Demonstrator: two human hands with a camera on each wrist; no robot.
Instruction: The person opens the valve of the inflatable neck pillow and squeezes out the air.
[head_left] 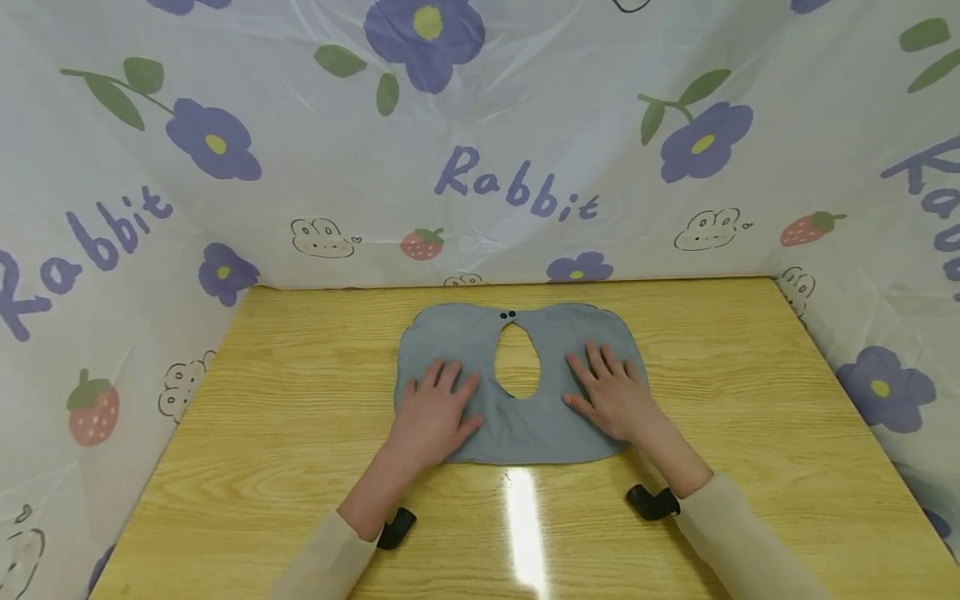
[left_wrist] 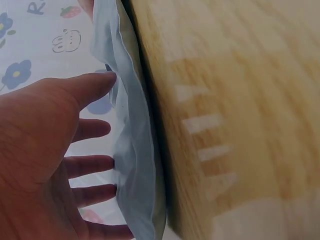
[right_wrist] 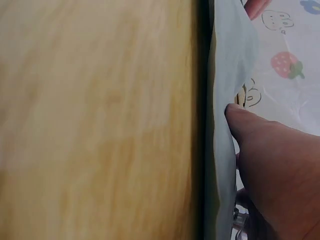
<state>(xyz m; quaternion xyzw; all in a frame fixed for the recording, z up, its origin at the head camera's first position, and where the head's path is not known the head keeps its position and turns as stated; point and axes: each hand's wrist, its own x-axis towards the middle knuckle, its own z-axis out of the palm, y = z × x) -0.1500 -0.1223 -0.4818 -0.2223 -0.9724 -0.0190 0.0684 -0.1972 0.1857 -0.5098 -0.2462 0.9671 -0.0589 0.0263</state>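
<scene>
A grey-blue cloth bib [head_left: 517, 433] lies spread on the wooden table, its oval neck hole in the middle and two dark snaps [head_left: 507, 315] at the top of that hole. My left hand [head_left: 435, 412] rests on the bib's left half with fingers spread. On the right half, my right hand [head_left: 611, 392] lies with its fingers spread too. In the left wrist view the fingertips of the left hand [left_wrist: 45, 145] touch the cloth [left_wrist: 132, 145]. The right wrist view has the thumb of the right hand [right_wrist: 275, 155] against the cloth [right_wrist: 225, 130].
The wooden table [head_left: 300, 483] reaches out on both sides of the bib. A white sheet [head_left: 517, 237] printed with flowers, strawberries and rabbits hangs behind it and along both sides. Black curved pieces [head_left: 652, 502] sit at both wrists, beside the cream sleeves [head_left: 742, 533].
</scene>
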